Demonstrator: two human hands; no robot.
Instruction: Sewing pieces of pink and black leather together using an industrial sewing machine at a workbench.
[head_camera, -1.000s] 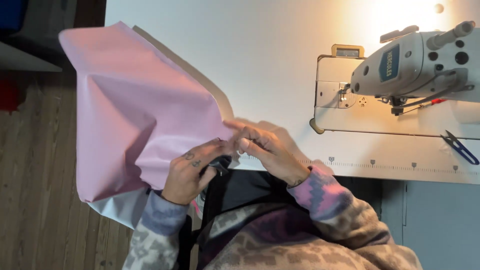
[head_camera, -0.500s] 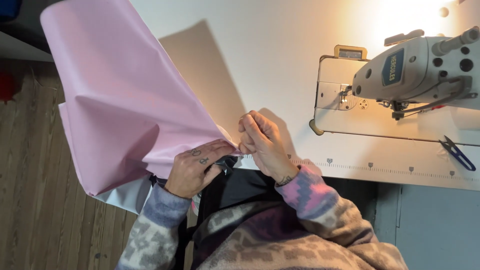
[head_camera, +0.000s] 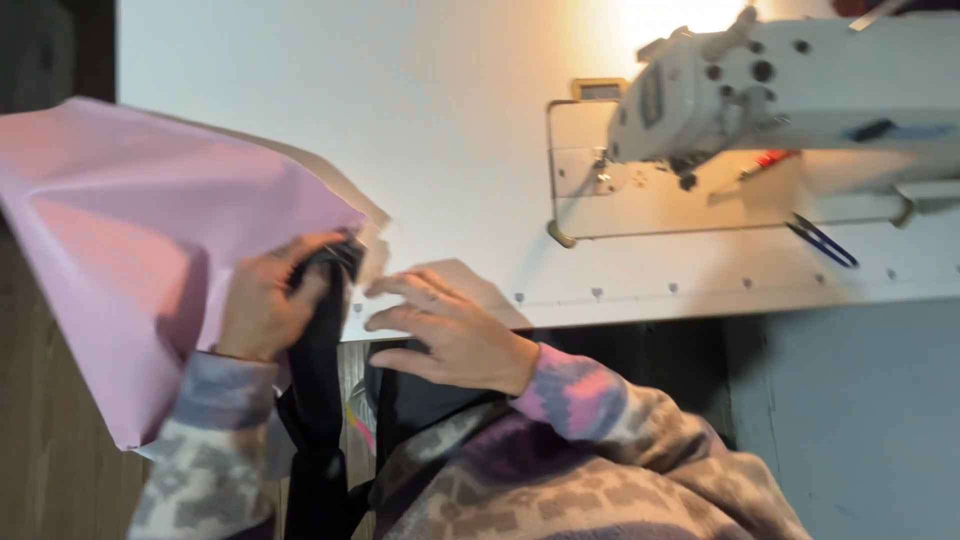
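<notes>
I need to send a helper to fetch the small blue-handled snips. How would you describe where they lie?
Start at the white sewing machine on the white table. Just below its arm, near the table's front edge, lie the thread snips: small, slim, dark blue, the only loose tool there.

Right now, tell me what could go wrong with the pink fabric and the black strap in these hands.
1. The left hand pinches the black strap against the pink fabric at one corner only; most of the sheet hangs off the white table, so its weight may drag the two out of line.
2. The right hand lies open, gripping nothing, so the strap could slip.
3. The blue snips lie near the table edge and could be knocked off.
</notes>
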